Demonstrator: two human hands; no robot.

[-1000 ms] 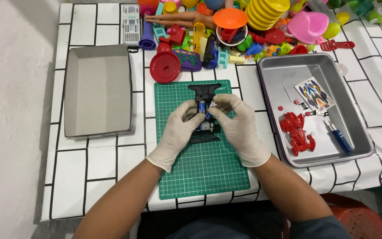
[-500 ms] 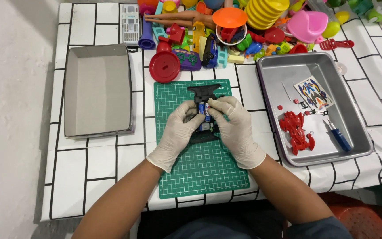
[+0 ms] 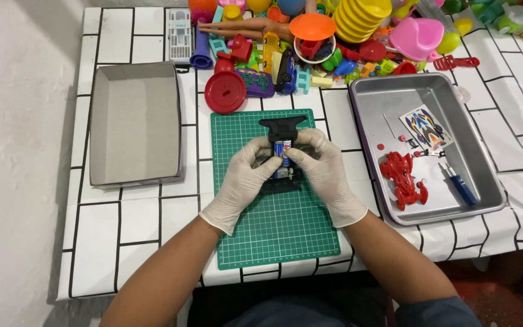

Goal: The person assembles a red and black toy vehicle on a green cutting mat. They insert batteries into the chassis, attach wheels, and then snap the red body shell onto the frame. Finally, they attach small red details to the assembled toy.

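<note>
Both gloved hands were closed together on a black toy car chassis [image 3: 281,158] resting on the green cutting mat [image 3: 273,230]: the left hand [image 3: 243,181] gripped its left side, the right hand [image 3: 327,175] its right, thumbs pressing a small battery [image 3: 282,148]. To the right, a metal tray [image 3: 485,181] held a red car shell [image 3: 402,178], a blue screwdriver [image 3: 460,184] and a sticker sheet [image 3: 428,127]. A grey box [image 3: 134,124] lay left. Colourful toys [image 3: 334,36] crowded the table's [image 3: 122,236] far edge.

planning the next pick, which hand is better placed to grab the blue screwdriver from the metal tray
Right, likely. The blue screwdriver lies in the metal tray on the right hand's side. The left hand sits farther away across the black toy car, which both hands hold.
</note>
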